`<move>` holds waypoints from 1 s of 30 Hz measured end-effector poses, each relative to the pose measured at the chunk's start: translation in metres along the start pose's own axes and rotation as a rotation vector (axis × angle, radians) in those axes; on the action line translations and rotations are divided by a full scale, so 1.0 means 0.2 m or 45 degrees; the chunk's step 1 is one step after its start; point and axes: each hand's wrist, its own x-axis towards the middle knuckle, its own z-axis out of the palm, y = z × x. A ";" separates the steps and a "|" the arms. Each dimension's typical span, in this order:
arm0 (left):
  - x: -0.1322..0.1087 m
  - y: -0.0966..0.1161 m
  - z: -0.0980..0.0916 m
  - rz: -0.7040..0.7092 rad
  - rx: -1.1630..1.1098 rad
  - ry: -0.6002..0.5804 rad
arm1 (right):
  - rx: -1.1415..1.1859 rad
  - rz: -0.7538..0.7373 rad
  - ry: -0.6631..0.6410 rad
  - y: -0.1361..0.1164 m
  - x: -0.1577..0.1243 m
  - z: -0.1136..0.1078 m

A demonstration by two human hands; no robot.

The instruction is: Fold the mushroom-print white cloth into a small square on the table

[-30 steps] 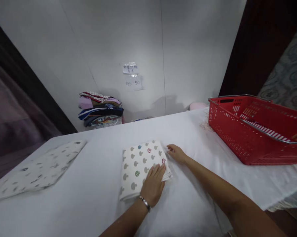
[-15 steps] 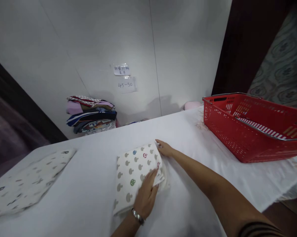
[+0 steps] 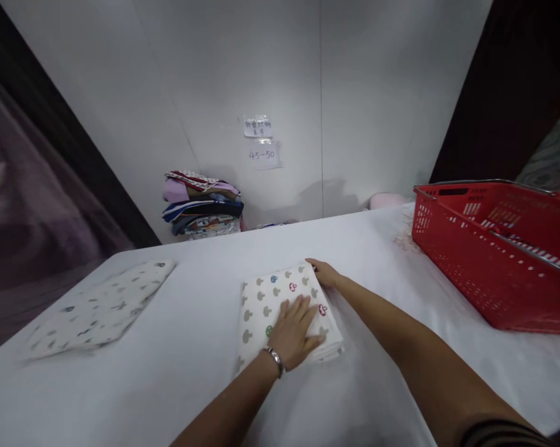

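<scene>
A white cloth [image 3: 256, 310] printed with grey, red, blue and green mushrooms lies folded in a layered pad on the white-covered table [image 3: 205, 292]. Flat on its top rests my left hand [image 3: 295, 332], fingers spread, with a bracelet at the wrist. My right hand [image 3: 324, 273] is at the cloth's far right corner; its fingertips touch the edge there, and part of the fingers is hidden, so a grip cannot be made out.
Another folded white cloth [image 3: 103, 307] with small dark prints lies at the left. A red plastic basket [image 3: 475, 267] stands at the right. Behind the table are a stack of folded fabrics [image 3: 203, 208], a pink object [image 3: 387, 200] and wall labels [image 3: 264, 155].
My left hand has moved from the cloth's right edge onto its top, fingers now spread. The loose right side of the cloth now lies flatter. The view has shifted left.
</scene>
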 end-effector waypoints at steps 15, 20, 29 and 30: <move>-0.04 -0.02 0.09 0.058 0.041 0.007 | 0.052 -0.004 -0.034 0.08 0.10 0.01; -0.04 -0.02 0.09 0.015 -0.138 -0.037 | 0.093 0.063 0.091 0.13 0.10 0.03; -0.04 0.00 0.08 0.019 -0.154 -0.042 | 0.126 0.175 0.125 0.02 0.05 -0.06; -0.04 0.00 0.07 0.015 -0.162 -0.043 | 0.109 0.184 0.156 -0.01 0.04 -0.08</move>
